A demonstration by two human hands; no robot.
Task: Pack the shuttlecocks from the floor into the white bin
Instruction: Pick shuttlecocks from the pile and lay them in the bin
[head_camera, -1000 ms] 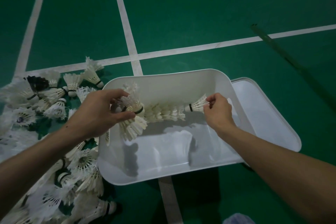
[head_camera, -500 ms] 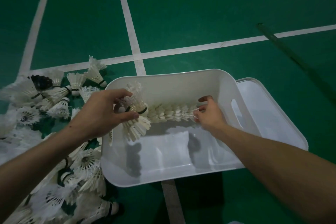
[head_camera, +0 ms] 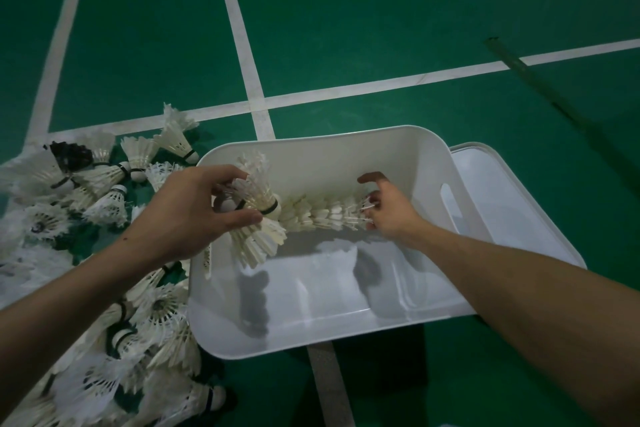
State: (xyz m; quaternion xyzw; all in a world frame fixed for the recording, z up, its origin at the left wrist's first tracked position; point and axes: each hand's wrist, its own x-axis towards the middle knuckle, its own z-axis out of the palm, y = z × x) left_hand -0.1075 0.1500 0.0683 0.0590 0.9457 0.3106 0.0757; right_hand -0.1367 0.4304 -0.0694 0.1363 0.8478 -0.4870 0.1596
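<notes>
rn the white bin (head_camera: pixel 434 163) only holds one nested shuttlecock row (head_camera: pixel 322 215): left hand (head_camera: pixel 187 215) curled round one end, right hand (head_camera: pixel 393 213) pinching the other.

1. A white bin (head_camera: pixel 329 291) sits on the green floor (head_camera: pixel 346 28), across a white court line (head_camera: pixel 239 31).
2. The left hand (head_camera: pixel 187 211) grips a bunch of shuttlecocks (head_camera: pixel 258 184) over the bin's left edge.
3. A nested row of shuttlecocks (head_camera: pixel 322 215) stretches from that bunch along the far wall.
4. The right hand (head_camera: pixel 391 208) curls its fingers round the row's right end.
5. A white lid (head_camera: pixel 512 204) lies against the bin's right edge.
6. A loose pile of shuttlecocks (head_camera: pixel 162 308), one black shuttlecock (head_camera: pixel 71 156) among them, lies on the floor along the bin's left edge.
</notes>
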